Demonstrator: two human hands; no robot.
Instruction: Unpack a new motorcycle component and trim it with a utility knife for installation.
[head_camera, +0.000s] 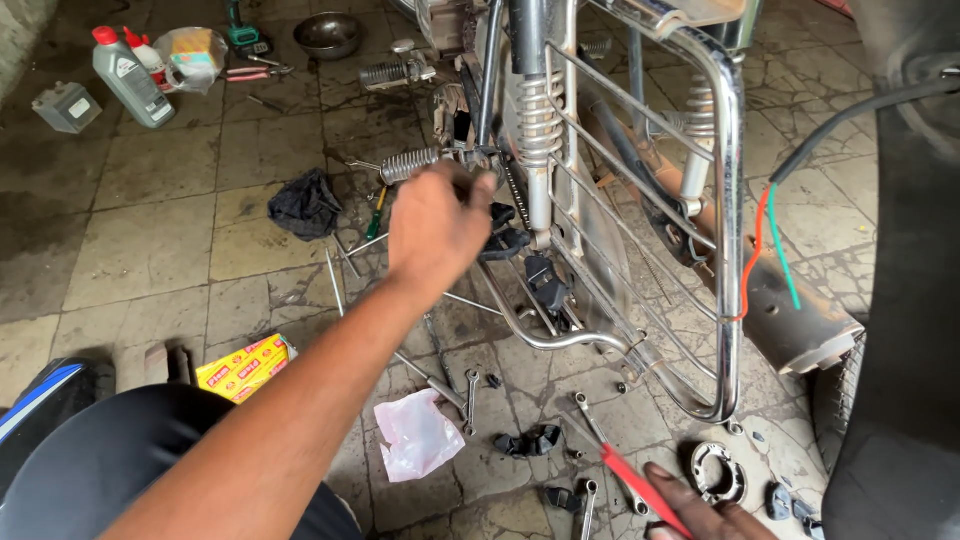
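I am looking down at the rear of a motorcycle (600, 180) stripped on a tiled floor (150, 240). My left hand (437, 225) reaches forward with its back to the camera, fingers curled in against the footrest (412, 164) and the metal bracket beside the chrome spring; I cannot tell whether it grips anything, because the hand hides its own fingertips. My right hand (700, 510), low at the frame's bottom edge, is closed around a red-handled tool (640, 488) that points up and left. Spanners (590, 415), a thin rod (335, 280), small black parts and a pink bag (415, 435) lie scattered under my arm. I judge the left hand could slip off the oily metal and knock into the chrome rack (720, 220), and loose parts could be kicked away and lost.
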